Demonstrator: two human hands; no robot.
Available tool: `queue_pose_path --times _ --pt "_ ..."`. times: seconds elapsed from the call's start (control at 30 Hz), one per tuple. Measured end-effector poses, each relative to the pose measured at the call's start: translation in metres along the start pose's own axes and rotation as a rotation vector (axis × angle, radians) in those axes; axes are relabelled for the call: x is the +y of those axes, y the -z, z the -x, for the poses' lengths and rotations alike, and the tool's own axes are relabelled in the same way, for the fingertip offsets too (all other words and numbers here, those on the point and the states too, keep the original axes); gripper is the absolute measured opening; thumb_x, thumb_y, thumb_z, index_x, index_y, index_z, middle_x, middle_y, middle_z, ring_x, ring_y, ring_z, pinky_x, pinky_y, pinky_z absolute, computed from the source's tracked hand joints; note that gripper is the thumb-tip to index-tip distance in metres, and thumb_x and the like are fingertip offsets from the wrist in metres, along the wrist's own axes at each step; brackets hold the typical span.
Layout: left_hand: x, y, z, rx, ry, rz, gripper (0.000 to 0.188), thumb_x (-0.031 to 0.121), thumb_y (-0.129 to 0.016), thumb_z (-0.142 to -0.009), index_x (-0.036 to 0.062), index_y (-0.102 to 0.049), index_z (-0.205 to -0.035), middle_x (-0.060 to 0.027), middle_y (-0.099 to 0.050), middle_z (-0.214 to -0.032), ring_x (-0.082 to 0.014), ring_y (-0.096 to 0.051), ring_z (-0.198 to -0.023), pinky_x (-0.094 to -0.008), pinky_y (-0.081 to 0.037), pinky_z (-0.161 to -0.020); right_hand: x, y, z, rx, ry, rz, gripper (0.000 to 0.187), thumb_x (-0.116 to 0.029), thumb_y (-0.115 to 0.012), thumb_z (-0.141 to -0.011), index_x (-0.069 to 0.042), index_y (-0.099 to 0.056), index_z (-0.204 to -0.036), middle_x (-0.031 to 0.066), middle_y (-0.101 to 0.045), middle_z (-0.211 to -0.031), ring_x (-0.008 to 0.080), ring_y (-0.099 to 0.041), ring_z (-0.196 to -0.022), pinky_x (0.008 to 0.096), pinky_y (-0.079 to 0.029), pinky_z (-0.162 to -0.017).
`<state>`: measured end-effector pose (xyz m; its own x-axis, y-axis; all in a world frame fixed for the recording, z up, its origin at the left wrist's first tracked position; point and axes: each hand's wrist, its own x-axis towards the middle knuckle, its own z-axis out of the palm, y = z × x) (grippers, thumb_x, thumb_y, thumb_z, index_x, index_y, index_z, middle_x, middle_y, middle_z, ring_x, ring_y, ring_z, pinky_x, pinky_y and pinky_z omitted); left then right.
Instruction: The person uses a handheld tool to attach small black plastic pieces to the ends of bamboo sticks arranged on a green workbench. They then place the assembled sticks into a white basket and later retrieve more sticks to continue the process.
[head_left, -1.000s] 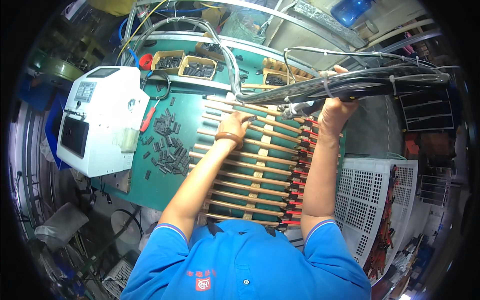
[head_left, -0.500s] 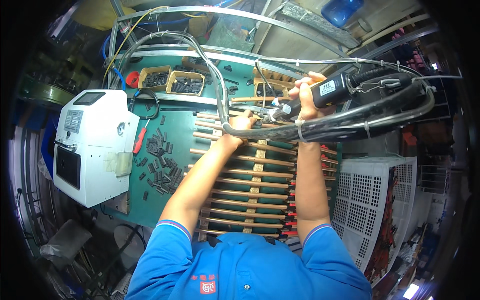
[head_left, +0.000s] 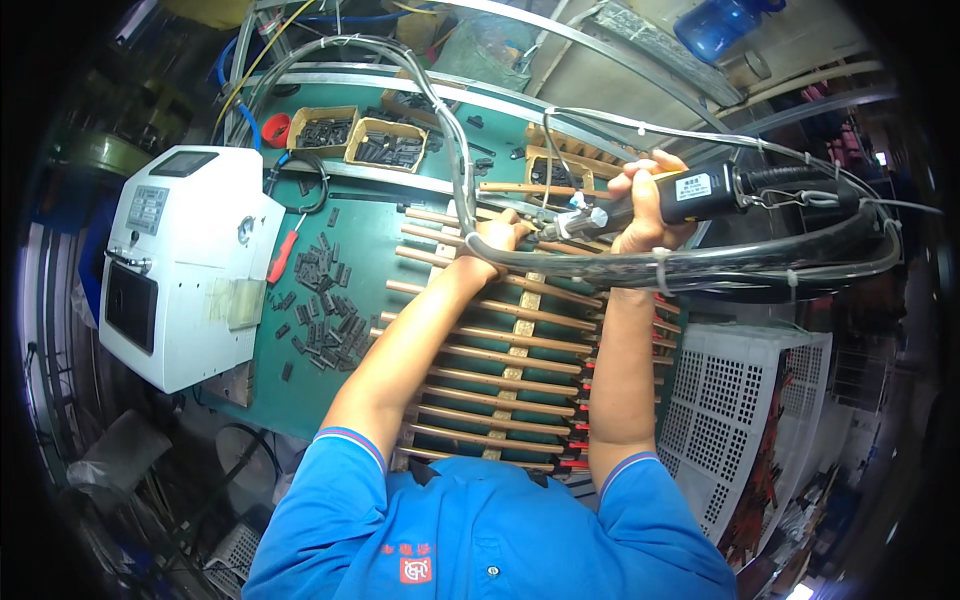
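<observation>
R hand (head_left: 648,208), fingers wrapped round blk power driver (head_left: 695,194), tip beside L hand (head_left: 505,236) (finger state: can't tell, part hidden) at far end of brown rods (head_left: 560,343) on grn table (head_left: 370,225); poss. risks: tip slip nicking fingers, cable bundle (head_left: 570,264) dragging driver askew.

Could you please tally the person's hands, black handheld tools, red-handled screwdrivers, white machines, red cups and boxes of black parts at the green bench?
Left hand and right hand: 2
Black handheld tool: 1
Red-handled screwdriver: 1
White machine: 1
Red cup: 1
Boxes of black parts, two partly hidden: 4
Total: 10
</observation>
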<state>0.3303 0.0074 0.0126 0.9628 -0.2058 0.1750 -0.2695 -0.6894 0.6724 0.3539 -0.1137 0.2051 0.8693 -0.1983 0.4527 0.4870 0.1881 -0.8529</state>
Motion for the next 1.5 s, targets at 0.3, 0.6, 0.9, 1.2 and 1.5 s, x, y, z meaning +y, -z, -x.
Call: queue_pose_path --times 0.3,0.6,0.9,1.2,1.5 --pt "-0.016 -0.021 -0.001 0.049 -0.018 0.02 0.035 0.03 -0.07 -0.073 0.0066 -0.066 -0.1 -0.0103 -0.058 -0.096 -0.0281 -0.063 -0.082 -0.037 -0.052 -0.07 0.017 0.012 0.005 0.028 -0.018 0.017 0.028 0.001 -0.059 -0.08 0.002 -0.053 -0.107 0.0106 -0.061 -0.079 0.0149 -0.06 -0.064 0.0272 -0.051 -0.065" --pt "-0.007 -0.007 -0.005 -0.122 0.11 0.015 0.025 0.018 -0.052 -0.086 0.0132 -0.065 -0.107 -0.0097 -0.06 -0.112 -0.0278 -0.062 -0.099 -0.0332 -0.047 -0.089 0.017 0.011 0.003 0.08 -0.026 -0.013 0.026 0.0 -0.06 -0.077 0.002 -0.055 -0.102 0.0116 -0.059 -0.08 0.0165 -0.057 -0.063 0.0263 -0.05 -0.06" --pt "-0.007 -0.009 -0.005 -0.032 -0.01 0.0 0.007 0.007 -0.065 -0.074 0.0042 -0.063 -0.08 -0.0108 -0.058 -0.09 -0.0286 -0.063 -0.078 -0.0383 -0.051 -0.064 0.009 0.008 0.009 0.075 0.0 0.013 0.026 0.0 -0.06 -0.077 0.001 -0.055 -0.102 0.0104 -0.057 -0.08 0.0172 -0.056 -0.064 0.028 -0.05 -0.059" --pt "0.008 -0.01 0.015 0.168 0.823 1.506 0.01 0.01 -0.058 -0.087 0.0044 -0.066 -0.084 0.0023 -0.054 -0.059 -0.0055 -0.045 -0.047 -0.0211 -0.032 -0.036 -0.025 0.008 0.003 0.024 -0.033 -0.057 0.028 -0.004 -0.06 -0.081 -0.002 -0.053 -0.108 0.0092 -0.057 -0.085 0.0151 -0.055 -0.07 0.027 -0.048 -0.064" --pt "-0.001 -0.022 0.033 0.1 0.803 1.873 0.012 -0.002 -0.055 -0.085 0.0082 -0.05 -0.086 -0.0007 -0.051 -0.069 -0.0094 -0.048 -0.051 -0.0201 -0.032 -0.037 -0.034 -0.003 0.016 -0.058 -0.043 -0.122 0.024 -0.003 -0.056 -0.085 -0.002 -0.054 -0.11 0.0091 -0.058 -0.087 0.0151 -0.056 -0.072 0.0275 -0.047 -0.066"
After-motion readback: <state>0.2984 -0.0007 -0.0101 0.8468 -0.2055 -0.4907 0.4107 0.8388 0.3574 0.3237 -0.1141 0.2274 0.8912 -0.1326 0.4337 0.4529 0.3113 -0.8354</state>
